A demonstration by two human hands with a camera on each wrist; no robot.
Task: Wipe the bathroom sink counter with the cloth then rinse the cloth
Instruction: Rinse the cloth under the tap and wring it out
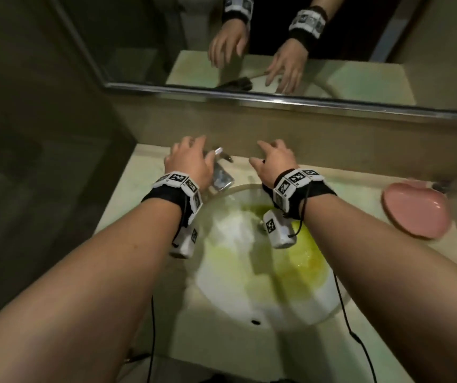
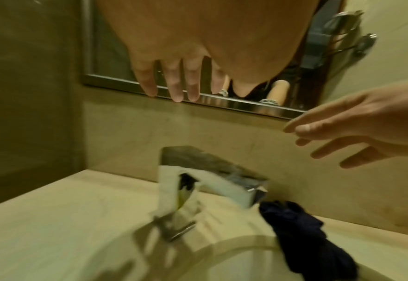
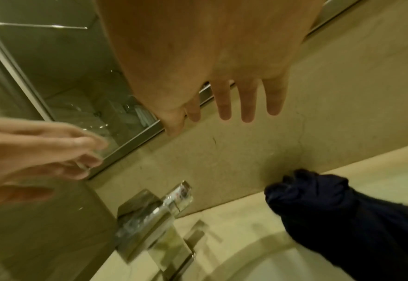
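A dark navy cloth [image 2: 301, 233] [image 3: 330, 214] lies crumpled on the beige counter [image 1: 139, 194] just right of the chrome faucet [image 1: 222, 176] [image 2: 198, 190] [image 3: 154, 218]. It reaches from the back wall over the rim of the white basin [image 1: 238, 294]. In the head view the right hand hides it. My left hand [image 1: 188, 158] [image 2: 174, 79] hovers above the faucet with fingers spread, holding nothing. My right hand [image 1: 274, 158] [image 3: 234, 98] hovers above the cloth, fingers straight and apart, not touching it.
The basin holds a yellow-green stain [image 1: 304, 258]. A pink soap dish [image 1: 415, 211] sits on the counter at the right. A framed mirror [image 1: 332, 78] hangs low on the back wall above the hands. A dark wall closes the left side.
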